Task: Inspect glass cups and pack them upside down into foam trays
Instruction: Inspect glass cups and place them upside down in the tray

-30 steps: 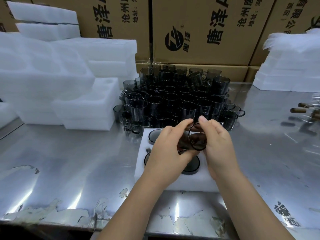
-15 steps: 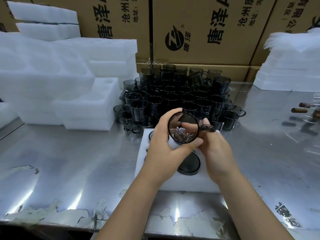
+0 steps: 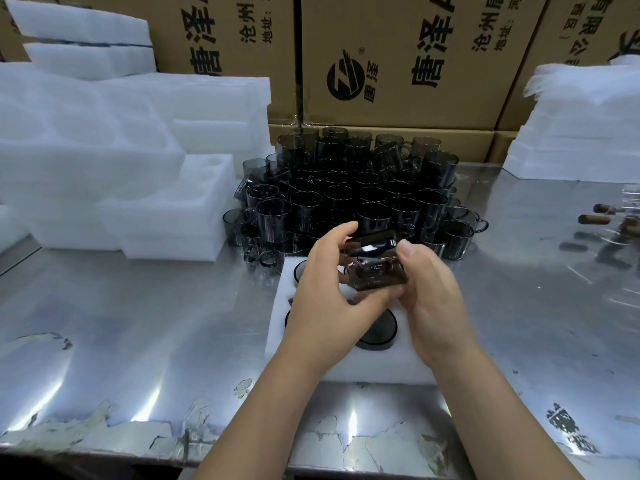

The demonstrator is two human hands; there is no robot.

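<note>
Both hands hold one dark glass cup (image 3: 375, 268) on its side, just above the foam tray (image 3: 381, 370) at frame centre.
I see the left hand (image 3: 325, 292) and right hand (image 3: 429, 299) curled round it from either side; an upturned cup (image 3: 377, 329) sits in the tray's near pocket, and the cup pile (image 3: 346, 188) stands behind.

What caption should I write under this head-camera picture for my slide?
The left hand and right hand hold a dark glass cup over the foam tray, cup pile behind.
</note>
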